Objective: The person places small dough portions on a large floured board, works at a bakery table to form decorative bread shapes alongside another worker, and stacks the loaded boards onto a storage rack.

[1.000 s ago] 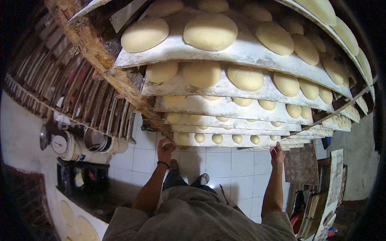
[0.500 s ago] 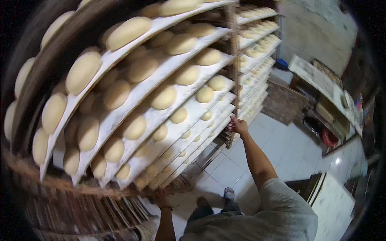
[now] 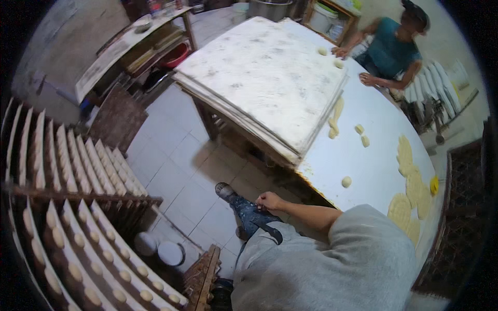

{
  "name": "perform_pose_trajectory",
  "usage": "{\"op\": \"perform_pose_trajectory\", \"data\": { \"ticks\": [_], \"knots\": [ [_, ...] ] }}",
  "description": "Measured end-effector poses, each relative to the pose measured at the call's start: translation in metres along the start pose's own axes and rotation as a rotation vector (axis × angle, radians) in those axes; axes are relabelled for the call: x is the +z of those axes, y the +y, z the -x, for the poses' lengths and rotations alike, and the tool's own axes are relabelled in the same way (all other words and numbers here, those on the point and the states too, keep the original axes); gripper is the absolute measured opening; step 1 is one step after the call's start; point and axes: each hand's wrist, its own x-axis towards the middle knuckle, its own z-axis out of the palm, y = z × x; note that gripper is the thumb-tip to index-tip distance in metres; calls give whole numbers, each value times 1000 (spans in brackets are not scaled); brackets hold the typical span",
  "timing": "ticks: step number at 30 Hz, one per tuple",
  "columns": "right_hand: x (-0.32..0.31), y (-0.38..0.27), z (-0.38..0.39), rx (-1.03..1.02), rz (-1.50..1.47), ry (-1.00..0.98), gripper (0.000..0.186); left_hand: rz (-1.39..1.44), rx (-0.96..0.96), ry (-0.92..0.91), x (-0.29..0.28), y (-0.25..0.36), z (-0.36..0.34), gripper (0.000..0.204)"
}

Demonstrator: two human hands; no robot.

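Observation:
My right hand (image 3: 268,201) hangs beside my thigh, its fingers loosely curled with nothing visible in them. It is nearest the front edge of a white work table (image 3: 324,173) and touches nothing on it. My left hand is out of view. On the table's left part lies a stack of flat floured boards (image 3: 259,72). Small dough pieces (image 3: 346,182) and flattened dough sheets (image 3: 402,210) lie on the white surface. At the lower left stands a rack (image 3: 150,199) whose boards (image 3: 67,238) carry rows of dough balls (image 3: 119,295).
Across the table a person in a teal shirt (image 3: 391,49) has their hands near dough pieces. A side bench (image 3: 124,49) holds a bowl (image 3: 142,23); a red basin (image 3: 176,56) sits below. Round tins (image 3: 171,253) stand beside the rack on the tiled floor (image 3: 181,171).
My view has swung right, from the rack to the table and the person. My right hand has let go of the rack's edge and dropped beside my leg. My left hand has left view.

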Motion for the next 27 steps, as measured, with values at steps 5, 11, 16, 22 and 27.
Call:
{"op": "perform_pose_trajectory", "data": {
  "ticks": [5, 11, 16, 22, 27],
  "knots": [
    [-60, 82, 161, 51, -539, 260, 29, -443, -174, -350, 29, 8, -37, 54],
    [-122, 116, 230, -4, 50, 1158, 43, -1038, -28, -791, 186, 34, -4, 61],
    [-207, 133, 268, -183, 232, 986, 78, -1298, 162, -1148, 337, -104, 137, 48],
    [-212, 242, 356, 153, 401, 1239, 65, -1479, 1064, -1504, 434, -257, 214, 58],
    [-229, 279, 329, 19, -35, 1111, 24, -1634, 1365, -1660, 471, -313, 184, 38]
  ]
}}
